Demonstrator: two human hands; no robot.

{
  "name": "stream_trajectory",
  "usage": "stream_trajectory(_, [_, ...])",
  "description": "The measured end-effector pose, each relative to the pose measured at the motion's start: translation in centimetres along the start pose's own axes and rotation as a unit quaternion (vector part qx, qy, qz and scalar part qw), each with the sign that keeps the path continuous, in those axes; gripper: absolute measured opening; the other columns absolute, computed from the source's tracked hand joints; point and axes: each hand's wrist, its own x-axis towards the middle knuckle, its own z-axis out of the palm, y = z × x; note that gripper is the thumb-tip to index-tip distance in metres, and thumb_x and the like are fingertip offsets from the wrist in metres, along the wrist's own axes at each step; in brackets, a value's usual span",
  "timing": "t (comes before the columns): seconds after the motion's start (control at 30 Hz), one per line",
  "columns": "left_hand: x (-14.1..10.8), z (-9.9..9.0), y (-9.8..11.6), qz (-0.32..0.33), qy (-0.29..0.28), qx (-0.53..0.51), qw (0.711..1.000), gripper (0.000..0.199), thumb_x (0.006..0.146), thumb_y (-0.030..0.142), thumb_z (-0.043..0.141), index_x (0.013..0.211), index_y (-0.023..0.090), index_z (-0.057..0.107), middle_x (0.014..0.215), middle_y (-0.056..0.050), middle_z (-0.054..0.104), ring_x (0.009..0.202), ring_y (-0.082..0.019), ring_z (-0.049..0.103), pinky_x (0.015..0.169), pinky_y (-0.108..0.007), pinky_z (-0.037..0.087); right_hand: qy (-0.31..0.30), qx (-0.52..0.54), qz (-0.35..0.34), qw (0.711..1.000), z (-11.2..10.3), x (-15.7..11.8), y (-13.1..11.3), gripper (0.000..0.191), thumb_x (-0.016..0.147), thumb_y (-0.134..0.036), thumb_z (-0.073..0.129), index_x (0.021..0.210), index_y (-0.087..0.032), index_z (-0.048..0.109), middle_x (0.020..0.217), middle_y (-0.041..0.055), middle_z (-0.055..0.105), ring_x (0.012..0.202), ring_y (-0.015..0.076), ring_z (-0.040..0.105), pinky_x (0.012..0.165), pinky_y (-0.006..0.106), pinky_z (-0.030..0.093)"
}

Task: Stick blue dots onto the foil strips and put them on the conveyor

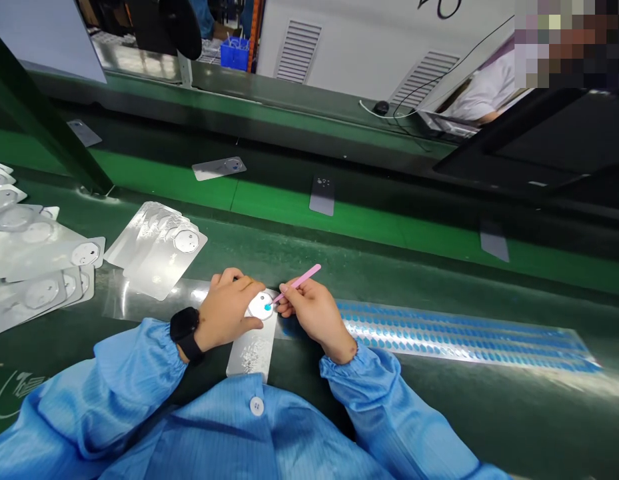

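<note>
Right now the left hand (226,308) curls over the top of a silvery card (252,353) at lower centre, its fingers lying close together. It seems to press the card against the green bench (419,267) so it cannot slide, though whether the fingers also pinch the card, I cannot tell. The right hand (314,319) pinches slim pink tweezers (300,283) between thumb and fingers, angled so the tips meet a small blue dot (268,307) on the card's round white patch (260,307), between both hands. Working through the tweezers keeps the fingertips off that patch. A long sheet of blue ovals (464,337) lies just right of the right hand, within easy reach, while overlapping silvery cards (159,250) are piled at middle left. Farther off, at upper right, a co-worker's white sleeve (482,93) shows.
</note>
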Motion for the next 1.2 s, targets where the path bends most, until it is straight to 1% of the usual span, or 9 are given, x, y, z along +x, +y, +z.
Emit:
stream_trajectory(0.4, [0.1, 0.0, 0.1, -0.003, -0.001, 0.007, 1.000, 0.052, 0.067, 0.037, 0.079, 0.113, 0.025, 0.056, 0.111, -0.004, 0.064, 0.110, -0.029, 0.044, 0.088, -0.043, 0.035, 0.015, -0.027, 0.002, 1.000, 0.0, -0.1, -0.2, 0.029, 0.070, -0.046, 0.067, 0.067, -0.019, 0.058, 0.055, 0.0017, 0.064, 0.048, 0.0147, 0.061, 0.045, 0.025, 0.051])
stream_trajectory(0.8, [0.0, -0.1, 0.2, -0.004, -0.002, 0.006, 1.000, 0.052, 0.068, 0.037, 0.079, 0.113, 0.024, 0.056, 0.111, -0.004, 0.064, 0.110, -0.029, 0.043, 0.088, -0.044, 0.035, 0.024, -0.063, -0.001, 0.998, 0.3, -0.3, -0.7, 0.020, 0.074, -0.039, 0.064, 0.069, -0.020, 0.058, 0.055, 0.0016, 0.065, 0.050, 0.0165, 0.063, 0.047, 0.027, 0.053])
stream_trajectory(0.93, [0.1, -0.2, 0.2, -0.009, -0.011, 0.002, 1.000, 0.052, 0.068, 0.038, 0.079, 0.113, 0.024, 0.056, 0.112, -0.003, 0.063, 0.110, -0.029, 0.042, 0.089, -0.044, 0.034, 0.027, -0.071, -0.023, 0.997, 0.2, -0.5, -0.3, 0.025, 0.074, -0.044, 0.062, 0.072, -0.020, 0.058, 0.058, 0.0026, 0.066, 0.051, 0.0173, 0.064, 0.050, 0.029, 0.054])
stream_trajectory(1.07, [0.1, -0.2, 0.2, -0.011, -0.017, 0.003, 1.000, 0.052, 0.068, 0.038, 0.079, 0.113, 0.024, 0.056, 0.112, -0.003, 0.063, 0.111, -0.029, 0.042, 0.089, -0.044, 0.034, 0.009, -0.076, -0.066, 0.995, -0.1, -0.7, 0.2, 0.030, 0.075, -0.050, 0.060, 0.076, -0.020, 0.059, 0.062, 0.0038, 0.068, 0.054, 0.0179, 0.065, 0.053, 0.030, 0.055])
stream_trajectory(1.2, [0.1, -0.2, 0.2, -0.012, -0.016, 0.007, 1.000, 0.052, 0.068, 0.038, 0.079, 0.113, 0.025, 0.056, 0.112, -0.003, 0.064, 0.111, -0.029, 0.042, 0.089, -0.044, 0.034, 0.003, -0.094, -0.103, 0.990, -0.2, -1.0, 0.6, 0.030, 0.078, -0.050, 0.058, 0.078, -0.020, 0.059, 0.063, 0.0045, 0.069, 0.055, 0.0180, 0.065, 0.055, 0.030, 0.055])
